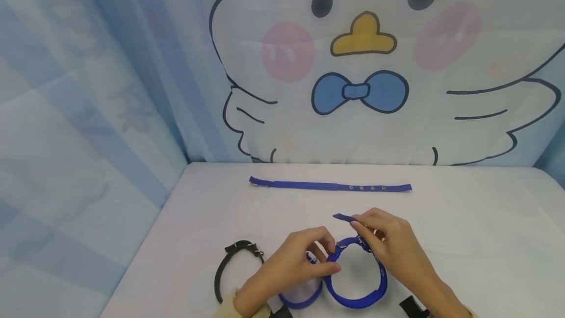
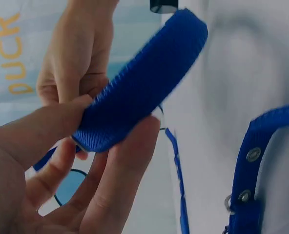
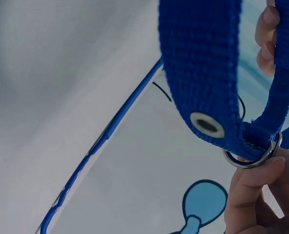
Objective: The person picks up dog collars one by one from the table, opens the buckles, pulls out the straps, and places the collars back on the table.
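A blue webbing collar, closed into a loop, is held up above the table between both hands. My left hand pinches the loop's left side between thumb and fingers; the left wrist view shows the ribbed blue band in that grip. My right hand pinches the strap near its free tip, which sticks out to the left, just above the buckle. In the right wrist view, a metal eyelet and a metal ring show on the collar, with right fingertips at the ring.
Another blue collar lies stretched flat across the back of the white table. A second looped blue collar sits partly behind my left hand. Left of it lies a black looped collar. A printed curtain hangs behind the table.
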### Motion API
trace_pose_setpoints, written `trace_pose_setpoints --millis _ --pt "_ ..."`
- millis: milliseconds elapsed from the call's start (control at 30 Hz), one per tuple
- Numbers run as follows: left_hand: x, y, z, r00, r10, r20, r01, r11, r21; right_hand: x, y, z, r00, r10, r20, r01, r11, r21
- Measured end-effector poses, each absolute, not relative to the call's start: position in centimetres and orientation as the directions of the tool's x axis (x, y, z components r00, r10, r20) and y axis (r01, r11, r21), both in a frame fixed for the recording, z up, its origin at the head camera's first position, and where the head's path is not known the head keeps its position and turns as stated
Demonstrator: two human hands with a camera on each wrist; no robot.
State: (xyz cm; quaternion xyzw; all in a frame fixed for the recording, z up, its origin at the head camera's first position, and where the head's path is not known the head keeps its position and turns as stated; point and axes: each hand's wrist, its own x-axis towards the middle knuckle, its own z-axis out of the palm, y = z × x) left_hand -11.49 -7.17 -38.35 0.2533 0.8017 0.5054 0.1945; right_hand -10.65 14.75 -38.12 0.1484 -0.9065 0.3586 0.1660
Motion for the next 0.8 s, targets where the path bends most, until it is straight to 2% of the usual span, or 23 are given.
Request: trace_pose_setpoints --millis 300,567,800 --pt "-11.48 -7.08 -38.6 -0.854 0.518 -0.04 0.178 0.364 0.914 -10.65 15.14 -37.52 -0.931 -0.164 0.327 -0.351 0.655 -0.669" --pt "-11.63 -7.1 -38.48 -0.888 0.458 -0.037 0.134 0.334 0.933 -10.53 15.08 -38.03 -0.873 -0.246 0.422 -0.478 0.608 -0.634" --pt "-11.63 -6.92 -38.63 -0.895 0.435 -0.101 0.023 0.272 0.962 -10.14 14.43 -38.06 -0.847 -0.229 0.48 -0.518 0.563 -0.644"
